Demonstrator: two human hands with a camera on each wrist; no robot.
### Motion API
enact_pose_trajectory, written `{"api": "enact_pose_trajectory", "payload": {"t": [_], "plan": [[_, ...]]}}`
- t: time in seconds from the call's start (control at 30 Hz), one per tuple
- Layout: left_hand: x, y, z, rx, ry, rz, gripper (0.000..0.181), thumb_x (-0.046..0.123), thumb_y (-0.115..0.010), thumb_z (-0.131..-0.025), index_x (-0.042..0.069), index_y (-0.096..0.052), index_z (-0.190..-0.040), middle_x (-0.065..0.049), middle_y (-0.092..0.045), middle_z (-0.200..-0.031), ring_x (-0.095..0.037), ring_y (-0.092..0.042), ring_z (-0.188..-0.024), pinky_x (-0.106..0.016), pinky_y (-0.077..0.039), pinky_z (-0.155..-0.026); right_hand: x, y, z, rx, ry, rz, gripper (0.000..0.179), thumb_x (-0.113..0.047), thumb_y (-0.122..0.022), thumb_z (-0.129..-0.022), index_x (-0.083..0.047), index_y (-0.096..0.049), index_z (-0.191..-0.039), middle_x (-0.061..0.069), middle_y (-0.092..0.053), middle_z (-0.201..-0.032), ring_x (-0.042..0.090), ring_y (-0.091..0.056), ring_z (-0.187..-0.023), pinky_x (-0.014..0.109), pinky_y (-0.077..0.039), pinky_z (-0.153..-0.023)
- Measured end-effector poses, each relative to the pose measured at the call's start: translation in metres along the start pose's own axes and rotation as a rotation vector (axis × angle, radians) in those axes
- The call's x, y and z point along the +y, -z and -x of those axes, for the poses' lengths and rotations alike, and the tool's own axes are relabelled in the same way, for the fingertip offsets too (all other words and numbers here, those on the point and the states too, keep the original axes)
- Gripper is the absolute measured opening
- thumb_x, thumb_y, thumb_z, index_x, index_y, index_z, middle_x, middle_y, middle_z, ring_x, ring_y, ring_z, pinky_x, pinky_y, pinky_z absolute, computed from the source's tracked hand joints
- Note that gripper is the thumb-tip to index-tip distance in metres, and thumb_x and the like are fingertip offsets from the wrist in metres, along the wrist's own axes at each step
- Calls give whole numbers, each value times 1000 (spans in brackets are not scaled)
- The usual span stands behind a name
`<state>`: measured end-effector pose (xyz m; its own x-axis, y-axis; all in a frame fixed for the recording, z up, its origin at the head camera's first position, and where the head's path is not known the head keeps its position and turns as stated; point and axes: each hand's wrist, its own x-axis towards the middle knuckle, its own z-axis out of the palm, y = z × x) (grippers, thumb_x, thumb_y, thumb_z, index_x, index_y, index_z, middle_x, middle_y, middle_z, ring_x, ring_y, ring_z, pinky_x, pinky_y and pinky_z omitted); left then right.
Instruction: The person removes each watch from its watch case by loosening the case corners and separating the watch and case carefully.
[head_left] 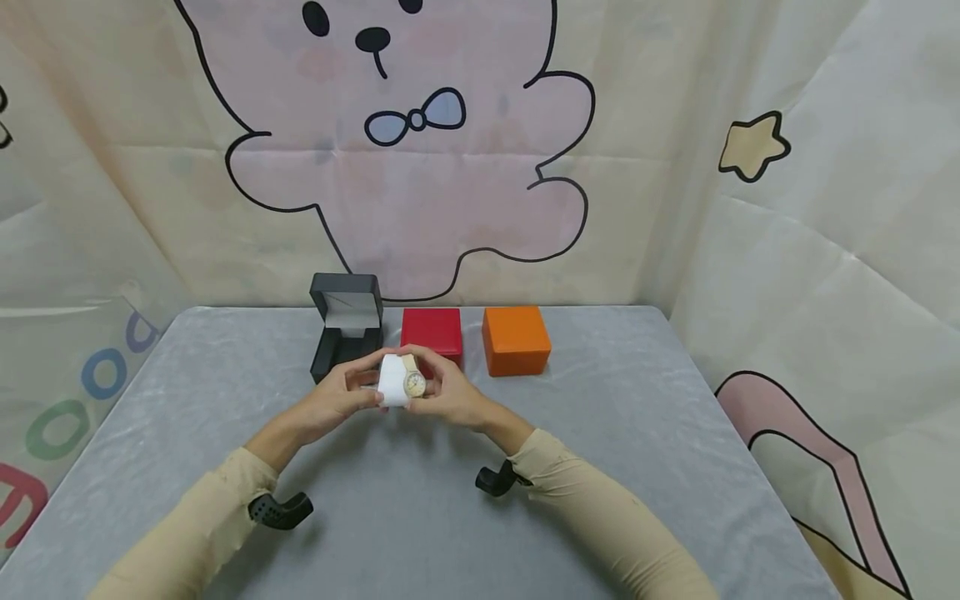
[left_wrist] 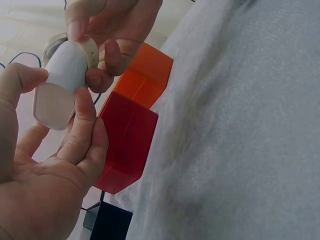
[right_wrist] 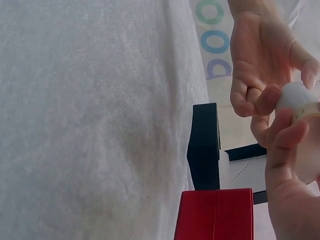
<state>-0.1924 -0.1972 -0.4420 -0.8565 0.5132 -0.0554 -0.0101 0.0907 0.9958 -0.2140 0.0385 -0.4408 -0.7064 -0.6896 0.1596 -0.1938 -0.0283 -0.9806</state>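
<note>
A wristwatch [head_left: 415,383] with a cream strap and a round pale dial is wrapped around a white watch pillow [head_left: 392,380], raised above the table. My left hand [head_left: 341,400] pinches the pillow's left end between thumb and fingers. On the other side, my right hand [head_left: 450,397] holds the watch end, its thumb near the dial. The left wrist view shows the pillow's flat end [left_wrist: 54,106] facing that camera, with the left thumb and fingers at its rim. Behind the hands stands a black watch box [head_left: 347,321], lid up, with a pale lid lining.
Right of the black box sit a closed red box [head_left: 432,332] and a closed orange box [head_left: 516,340]. A grey cloth covers the table [head_left: 420,517]. Printed curtains [head_left: 637,150] surround its back and sides.
</note>
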Motion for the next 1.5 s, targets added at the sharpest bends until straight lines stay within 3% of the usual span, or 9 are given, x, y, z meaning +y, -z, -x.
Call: {"api": "enact_pose_trajectory", "payload": {"t": [0.23, 0.4, 0.57, 0.7, 0.9, 1.1, 1.3, 1.5], "plan": [[2, 2, 0, -20, 15, -25, 76, 3, -59, -95, 7, -22, -161, -24, -36, -156, -20, -54, -117, -39, -59, -92, -3, 2, 1, -23, -28, 0, 69, 7, -67, -88, -9, -40, -150, 14, -40, -151, 23, -62, -106, 37, -59, -92], [2, 5, 0, -33, 28, -26, 76, 4, -59, -94, 8, -23, -161, -21, -37, -156, -21, -52, -119, -40, -58, -93, -4, 7, 0, -56, -32, -12, 66, 6, -65, -89, -10, -42, -149, 12, -42, -149, 18, -56, -116, 35, -59, -92], [2, 6, 2, -36, 35, -31, 75, 5, -61, -94, 11, -27, -160, -16, -40, -153, -21, -53, -120, -41, -57, -92, -4, 9, 3, -79, -87, -52, 69, 5, -65, -91, -16, -42, -152, 14, -45, -144, 21, -62, -109, 33, -59, -92], [1, 6, 3, -15, 29, -50, 74, 8, -65, -94, 16, -32, -159, -13, -40, -154, -23, -52, -123, -47, -57, -93, -5, 7, 5, -66, -123, -52, 70, 0, -65, -94, -21, -39, -155, 14, -44, -145, 22, -66, -101, 30, -59, -90], [0, 7, 4, -1, 19, -65, 73, 7, -65, -94, 15, -32, -159, -19, -40, -154, -27, -51, -124, -55, -55, -95, -8, 3, 6, -33, -126, -44, 67, -1, -63, -96, -21, -39, -156, 14, -43, -148, 22, -65, -92, 27, -59, -83], [1, 10, 8, -12, 16, -79, 75, 6, -63, -94, 15, -29, -160, -18, -42, -152, -24, -52, -123, -55, -55, -96, -12, 3, 9, -30, -139, -16, 71, -1, -64, -96, -23, -37, -157, 10, -41, -152, 21, -67, -95, 30, -59, -89], [0, 11, 10, -22, 8, -81, 75, 8, -65, -94, 17, -30, -160, -13, -47, -146, -20, -53, -122, -54, -55, -96, -18, 1, 12, -11, -185, 6, 72, -4, -65, -96, -25, -35, -159, 9, -43, -153, 23, -65, -109, 37, -57, -96], [0, 13, 11, -29, 7, -89, 73, 8, -65, -94, 17, -32, -159, -12, -50, -142, -19, -55, -120, -54, -55, -95, -19, 1, 12, -20, -180, 15, 70, -4, -64, -97, -24, -37, -158, 13, -50, -145, 24, -56, -122, 36, -58, -93]]}}
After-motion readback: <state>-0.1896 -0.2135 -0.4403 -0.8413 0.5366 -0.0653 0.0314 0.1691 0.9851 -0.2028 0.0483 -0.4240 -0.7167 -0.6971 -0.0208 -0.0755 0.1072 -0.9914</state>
